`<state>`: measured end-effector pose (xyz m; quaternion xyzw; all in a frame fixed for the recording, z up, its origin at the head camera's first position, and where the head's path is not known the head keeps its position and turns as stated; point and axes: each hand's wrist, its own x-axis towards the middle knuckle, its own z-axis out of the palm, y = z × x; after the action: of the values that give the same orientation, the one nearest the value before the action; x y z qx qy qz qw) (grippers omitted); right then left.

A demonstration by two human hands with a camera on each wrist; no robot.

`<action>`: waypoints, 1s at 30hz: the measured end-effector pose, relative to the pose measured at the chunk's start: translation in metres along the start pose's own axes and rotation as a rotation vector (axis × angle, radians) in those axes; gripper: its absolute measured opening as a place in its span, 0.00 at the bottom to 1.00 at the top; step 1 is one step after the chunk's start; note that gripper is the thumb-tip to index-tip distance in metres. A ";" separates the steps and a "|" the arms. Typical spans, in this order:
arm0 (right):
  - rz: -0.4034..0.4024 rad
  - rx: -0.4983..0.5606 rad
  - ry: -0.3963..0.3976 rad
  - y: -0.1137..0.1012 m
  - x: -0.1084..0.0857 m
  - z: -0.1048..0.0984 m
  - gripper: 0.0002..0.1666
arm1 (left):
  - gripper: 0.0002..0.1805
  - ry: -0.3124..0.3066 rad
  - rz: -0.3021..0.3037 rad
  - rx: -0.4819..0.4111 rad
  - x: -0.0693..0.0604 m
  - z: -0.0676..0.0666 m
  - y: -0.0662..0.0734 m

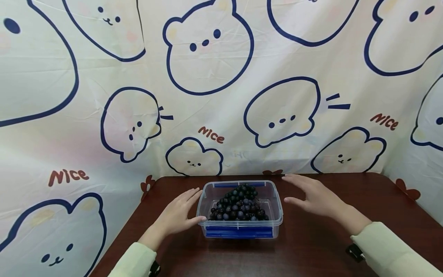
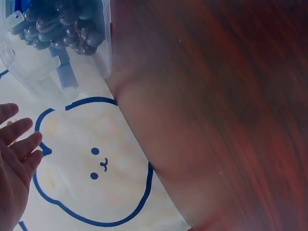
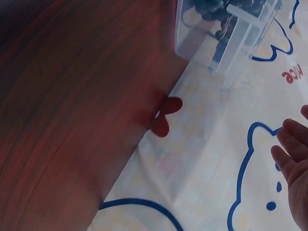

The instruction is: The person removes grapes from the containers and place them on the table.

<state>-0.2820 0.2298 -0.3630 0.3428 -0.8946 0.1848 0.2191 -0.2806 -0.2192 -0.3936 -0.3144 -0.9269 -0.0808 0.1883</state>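
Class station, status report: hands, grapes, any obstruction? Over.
Left hand open, beside container, contact unclear. Right hand open, apart from it. Dark grapes inside, no lid on. No obstruction visible.

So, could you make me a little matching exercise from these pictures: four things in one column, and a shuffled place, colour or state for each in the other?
Things
1. Grapes
2. Container
3. Right hand
4. Backdrop cloth

Place, colour or state
A. See-through, with blue on its near side
B. Pale, printed with dark blue outlines and reddish words
C. Dark, piled inside something
D. Bare, to the right of the box and apart from it

Right pairs: 1-C, 2-A, 3-D, 4-B
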 end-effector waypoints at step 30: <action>-0.204 0.060 -0.109 -0.037 0.041 0.041 0.39 | 0.45 0.017 0.044 0.063 -0.013 0.011 0.010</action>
<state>-0.2944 0.1628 -0.3695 0.4480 -0.8597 0.1693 0.1776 -0.2681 -0.2157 -0.4088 -0.3280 -0.9202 -0.0499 0.2076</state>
